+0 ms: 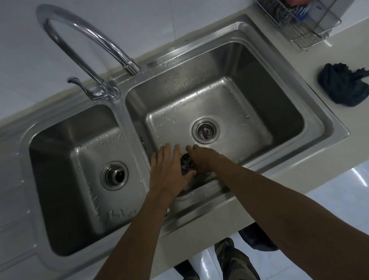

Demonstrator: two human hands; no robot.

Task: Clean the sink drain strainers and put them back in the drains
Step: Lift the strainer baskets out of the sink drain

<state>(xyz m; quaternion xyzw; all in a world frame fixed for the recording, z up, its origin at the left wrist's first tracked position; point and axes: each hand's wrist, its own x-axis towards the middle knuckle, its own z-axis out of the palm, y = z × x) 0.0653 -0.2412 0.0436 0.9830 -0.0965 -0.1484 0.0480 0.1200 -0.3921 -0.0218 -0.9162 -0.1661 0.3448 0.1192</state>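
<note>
Left hand (168, 167) and right hand (203, 160) are both clamping the strainer (186, 165). Judging best practice: rubbing every hole, keeping low over the sink (252, 90).

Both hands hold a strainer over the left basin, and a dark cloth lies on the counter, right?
No. The head view shows the left hand and right hand holding the strainer over the right basin; the dark cloth does lie on the counter.

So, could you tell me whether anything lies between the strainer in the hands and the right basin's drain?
Nothing visible does: the basin floor between the strainer and the drain is bare and wet. A perforated piece shows inside the drain, though.
</note>
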